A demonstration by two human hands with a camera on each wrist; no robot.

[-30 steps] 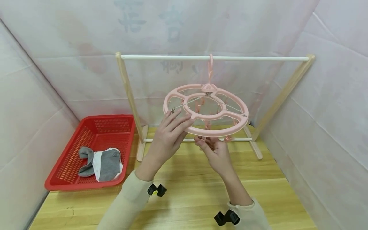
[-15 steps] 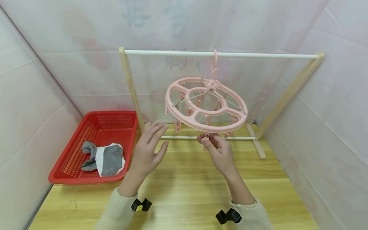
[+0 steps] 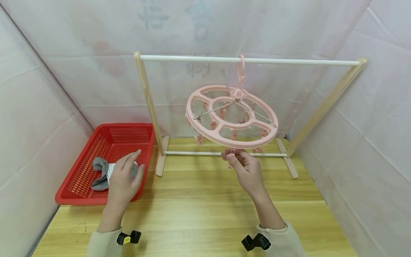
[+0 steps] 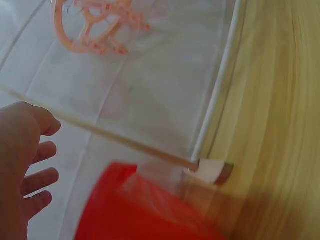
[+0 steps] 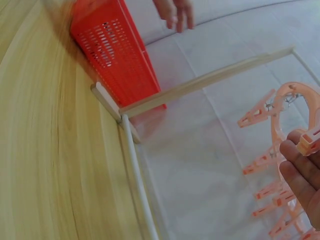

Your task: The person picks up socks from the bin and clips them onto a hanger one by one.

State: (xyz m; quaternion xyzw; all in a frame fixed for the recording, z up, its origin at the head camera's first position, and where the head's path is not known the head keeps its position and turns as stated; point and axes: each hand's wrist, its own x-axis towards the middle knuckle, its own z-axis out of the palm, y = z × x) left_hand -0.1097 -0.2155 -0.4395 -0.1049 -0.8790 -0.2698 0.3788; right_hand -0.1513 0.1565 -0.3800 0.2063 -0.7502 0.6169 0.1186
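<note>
A round pink clip hanger (image 3: 232,116) hangs by its hook from the white rail of a wooden drying rack (image 3: 250,61). My right hand (image 3: 241,166) pinches a pink clip (image 3: 231,152) under the hanger's near rim; the clip (image 5: 309,142) shows between my fingertips in the right wrist view. My left hand (image 3: 123,175) hovers with fingers spread over the near right corner of a red basket (image 3: 80,167), just above grey and white socks (image 3: 102,172). It holds nothing. In the left wrist view the left hand (image 4: 22,165) is open beside the red basket (image 4: 140,210).
The rack's feet and lower white bar (image 3: 221,154) stand on the wooden table (image 3: 205,210). White sheeted walls close in on the left, back and right. The basket sits at the table's left edge against the wall.
My left hand let go of the hanger's left rim and moved down and left to the basket, over the socks. The right hand stayed pinching the clip.
</note>
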